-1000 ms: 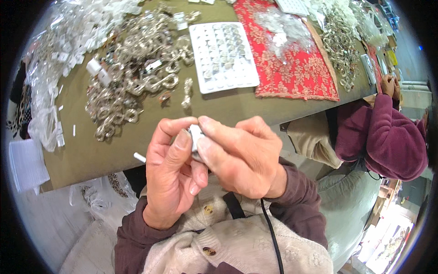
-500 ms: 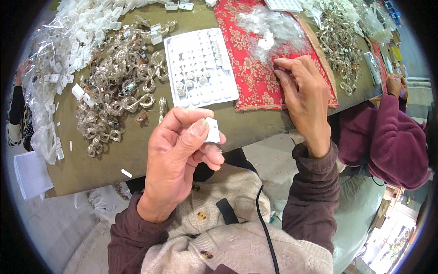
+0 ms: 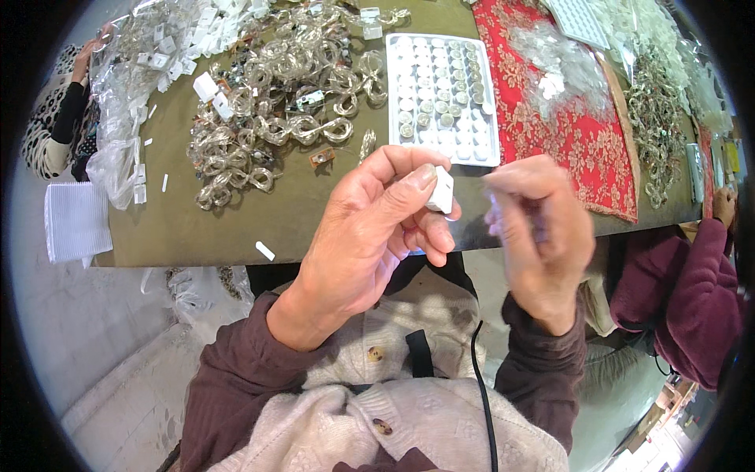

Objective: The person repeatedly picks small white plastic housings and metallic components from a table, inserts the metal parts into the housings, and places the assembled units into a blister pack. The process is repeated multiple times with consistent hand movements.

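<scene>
My left hand [image 3: 368, 216] pinches a small white plastic case [image 3: 441, 190] between thumb and fingers, held up over the table's near edge. Close to its right is my right hand [image 3: 546, 236], fingers curled inward but smeared by motion; whether anything is in them cannot be made out. Beyond both hands lies a white tray [image 3: 406, 79] with rows of round silver button cells [image 3: 448, 119]. A red cloth with a gold floral pattern [image 3: 523, 130] lies right of the tray, bearing a heap of clear plastic film [image 3: 554, 67].
Left of the tray sit piled coils of thin clear wire [image 3: 303, 55]. Small white cases [image 3: 206, 86] and clear bags [image 3: 118, 161] fill the far left. A white stick [image 3: 265, 251] lies by the near edge. A person in a maroon sleeve [image 3: 696, 291] works at right.
My right hand has come off the red cloth and in beside my left hand. The left hand keeps its hold on the white case. The whole view has swung toward the left.
</scene>
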